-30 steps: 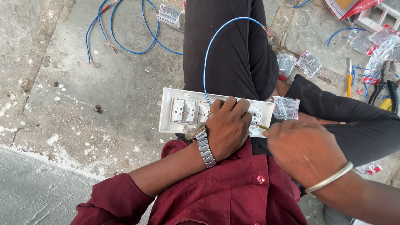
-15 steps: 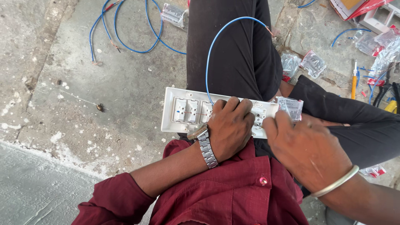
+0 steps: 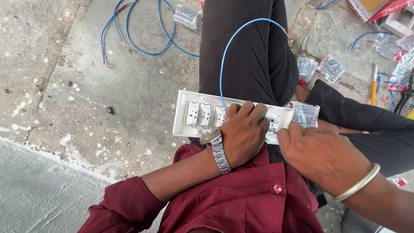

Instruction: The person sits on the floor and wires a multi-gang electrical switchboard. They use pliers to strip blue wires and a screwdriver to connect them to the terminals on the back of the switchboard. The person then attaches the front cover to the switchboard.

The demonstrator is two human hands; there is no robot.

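A white switch plate (image 3: pixel 189 116) lies face down across my lap, its switch backs showing. My left hand (image 3: pixel 243 131), with a metal watch on the wrist, presses down on the middle of the plate and grips it. My right hand (image 3: pixel 321 153), wearing a silver bangle, is closed at the plate's right end, fingertips on a switch back; whether it holds anything small is hidden. A blue wire (image 3: pixel 241 34) arcs up from the plate over my black trouser leg. A small clear plastic packet (image 3: pixel 306 114) rests just beyond my right hand.
Loose blue wires (image 3: pixel 138 39) lie on the concrete floor ahead left. Several clear packets (image 3: pixel 330 67) are scattered at right, with a yellow-handled screwdriver (image 3: pixel 374 88), pliers at the edge, and a red box (image 3: pixel 379 8) top right.
My right hand has slid a little left and forward onto the plate's right end. The left hand keeps its hold on the plate.
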